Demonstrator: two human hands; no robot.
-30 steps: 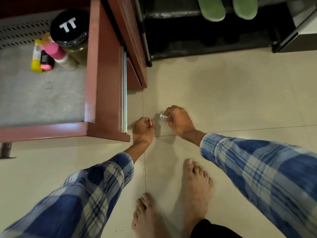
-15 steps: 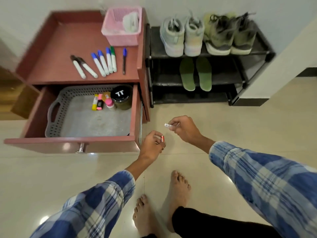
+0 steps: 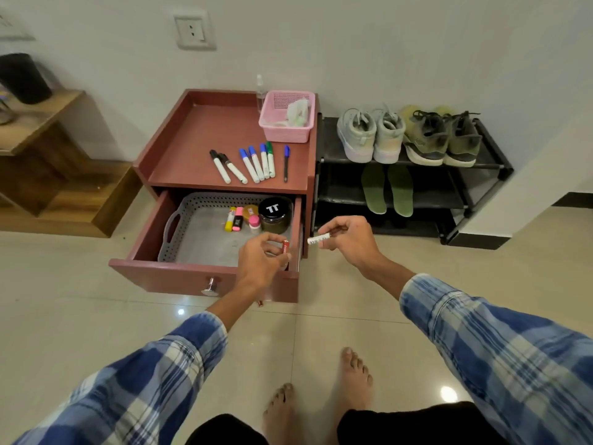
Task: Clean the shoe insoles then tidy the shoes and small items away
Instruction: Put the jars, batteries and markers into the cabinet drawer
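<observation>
My left hand [image 3: 261, 260] pinches a small red battery [image 3: 285, 246] above the front right corner of the open drawer [image 3: 179, 277]. My right hand [image 3: 348, 240] pinches a small white battery [image 3: 317, 239] just right of the drawer. A grey perforated tray [image 3: 205, 232] lies in the drawer with highlighters [image 3: 234, 219], a pink-capped tube [image 3: 254, 222] and a black-lidded jar [image 3: 275, 213]. Two pairs of shoes [image 3: 407, 136] stand on the top shelf of the black rack [image 3: 481, 175]. Two green insoles [image 3: 386, 191] lie on the middle shelf.
Several markers [image 3: 247, 163] and a pen [image 3: 286, 162] lie on the red cabinet top, beside a pink basket [image 3: 285, 118] holding wipes. A wooden stand [image 3: 48, 162] sits to the left. My bare feet [image 3: 321, 399] stand on the glossy tile floor.
I have risen from the floor with a battery in each hand. Both hands lifted and moved toward the open drawer; the view widened to show cabinet and shoe rack.
</observation>
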